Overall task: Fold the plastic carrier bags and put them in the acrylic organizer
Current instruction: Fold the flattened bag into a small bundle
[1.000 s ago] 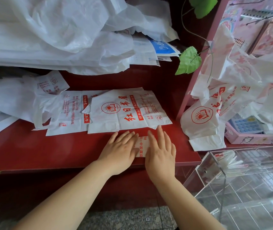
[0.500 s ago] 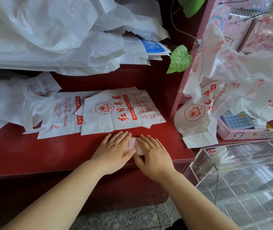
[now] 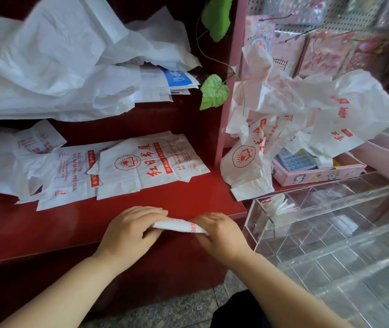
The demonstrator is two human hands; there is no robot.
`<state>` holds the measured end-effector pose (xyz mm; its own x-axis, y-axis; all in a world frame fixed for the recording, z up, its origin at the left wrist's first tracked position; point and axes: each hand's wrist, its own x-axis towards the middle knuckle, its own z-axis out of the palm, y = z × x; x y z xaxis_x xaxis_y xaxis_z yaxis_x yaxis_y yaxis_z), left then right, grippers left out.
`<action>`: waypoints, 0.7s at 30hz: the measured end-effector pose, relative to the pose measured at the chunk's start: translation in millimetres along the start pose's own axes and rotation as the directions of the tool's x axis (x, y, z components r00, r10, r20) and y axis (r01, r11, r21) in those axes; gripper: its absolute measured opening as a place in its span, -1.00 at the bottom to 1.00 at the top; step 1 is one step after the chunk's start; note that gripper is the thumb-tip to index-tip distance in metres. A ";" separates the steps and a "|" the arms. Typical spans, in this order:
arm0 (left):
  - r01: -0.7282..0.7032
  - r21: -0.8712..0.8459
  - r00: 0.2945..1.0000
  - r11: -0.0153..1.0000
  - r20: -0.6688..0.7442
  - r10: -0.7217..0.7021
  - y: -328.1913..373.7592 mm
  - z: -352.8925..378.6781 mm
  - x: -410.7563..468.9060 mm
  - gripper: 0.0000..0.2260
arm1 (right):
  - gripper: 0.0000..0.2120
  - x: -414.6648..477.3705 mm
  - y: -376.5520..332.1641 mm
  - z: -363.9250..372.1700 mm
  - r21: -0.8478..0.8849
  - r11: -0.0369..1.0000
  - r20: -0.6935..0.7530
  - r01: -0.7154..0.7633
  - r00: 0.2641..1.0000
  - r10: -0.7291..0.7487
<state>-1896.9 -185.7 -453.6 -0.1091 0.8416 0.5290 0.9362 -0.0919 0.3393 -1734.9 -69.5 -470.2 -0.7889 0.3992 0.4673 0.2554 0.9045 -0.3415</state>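
Folded bag (image 3: 179,227) lies crosswise — left hand (image 3: 130,230) and right hand (image 3: 222,234) pinch its ends.

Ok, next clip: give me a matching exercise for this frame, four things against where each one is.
Things:
1. folded bag
2. flat printed bag
3. calculator
4. acrylic organizer

Places:
A. inside the pink box
B. beside the red shelf, to its right
C. held between left hand and right hand
D. spread flat on the red shelf

Pairs: 1-C, 2-D, 3-A, 4-B
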 end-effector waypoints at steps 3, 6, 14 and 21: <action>0.177 -0.154 0.984 0.972 0.052 -0.171 26.7 1.1 19.8 -0.70 | -0.79 -11.4 11.0 -20.1 -0.016 0.999 -0.183 -0.044 0.982 0.041; 0.138 -0.149 0.988 0.979 0.085 -0.126 51.1 15.6 43.1 -0.64 | -0.79 -26.8 30.7 -44.4 0.023 0.993 -0.301 -0.114 0.947 0.115; 0.204 -0.241 0.979 0.949 0.059 -0.196 115.8 70.5 132.3 -0.82 | -0.71 -76.4 137.1 -98.5 -0.059 0.861 -0.403 -0.505 0.801 0.442; 0.168 -0.077 0.971 0.983 0.185 -0.151 165.3 137.8 210.5 -0.73 | -0.53 -88.4 179.0 -115.4 0.030 0.712 -0.223 -0.702 0.690 0.689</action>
<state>-1719.1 49.6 -393.4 -0.1859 0.9294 0.3188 0.8760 0.0097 0.4823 -1554.9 74.4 -478.5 -0.2437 0.9320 0.2685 0.7185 0.3594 -0.5955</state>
